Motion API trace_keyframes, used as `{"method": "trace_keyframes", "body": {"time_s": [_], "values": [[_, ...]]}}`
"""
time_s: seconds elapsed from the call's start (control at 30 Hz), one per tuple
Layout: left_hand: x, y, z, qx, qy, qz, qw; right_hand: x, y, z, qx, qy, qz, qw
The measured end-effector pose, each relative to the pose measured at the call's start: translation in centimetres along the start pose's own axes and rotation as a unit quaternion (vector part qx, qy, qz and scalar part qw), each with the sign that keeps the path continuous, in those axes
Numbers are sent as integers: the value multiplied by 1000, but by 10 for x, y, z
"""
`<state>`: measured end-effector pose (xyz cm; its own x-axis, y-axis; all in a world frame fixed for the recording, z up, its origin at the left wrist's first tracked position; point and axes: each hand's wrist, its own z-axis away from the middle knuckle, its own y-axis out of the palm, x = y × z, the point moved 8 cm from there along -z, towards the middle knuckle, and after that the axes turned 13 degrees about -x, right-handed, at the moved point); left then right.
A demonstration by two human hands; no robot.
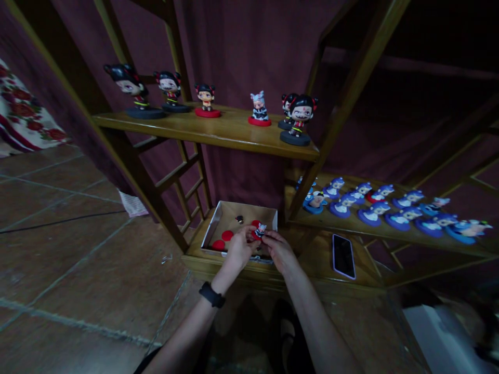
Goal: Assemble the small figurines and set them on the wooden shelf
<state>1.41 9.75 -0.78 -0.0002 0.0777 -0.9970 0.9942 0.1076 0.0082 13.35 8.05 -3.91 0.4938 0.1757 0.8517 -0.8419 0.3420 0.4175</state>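
Note:
Over a shallow cardboard box [213,223], both hands meet around a small figurine [260,230] with pale blue hair and a red round base. My left hand [240,248] has its fingers closed on the left side of the base. From the right, my right hand [277,248] pinches the figurine's other side. Inside the box lie red discs [227,236] and a small dark-haired figurine [239,219]. My fingers hide part of the base and the box's near right area.
Above, a wooden shelf [218,132] carries several figurines, among them a pale-haired one [259,108] on a red base. At right, a lower shelf holds rows of blue-haired figurines [374,212]. A phone [343,256] lies on the bottom board. Wooden posts [335,119] frame the shelves.

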Motion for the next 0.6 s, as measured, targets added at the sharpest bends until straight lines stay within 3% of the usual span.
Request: {"method": "trace_keyframes", "body": {"time_s": [0.4,0.6], "values": [[-15,0,6,-3,147,-114,983,-4,-5,-3,-27,-10,4,1000],[-23,7,11,22,198,-212,957,-5,-5,-3,-23,-8,-4,1000]]}}
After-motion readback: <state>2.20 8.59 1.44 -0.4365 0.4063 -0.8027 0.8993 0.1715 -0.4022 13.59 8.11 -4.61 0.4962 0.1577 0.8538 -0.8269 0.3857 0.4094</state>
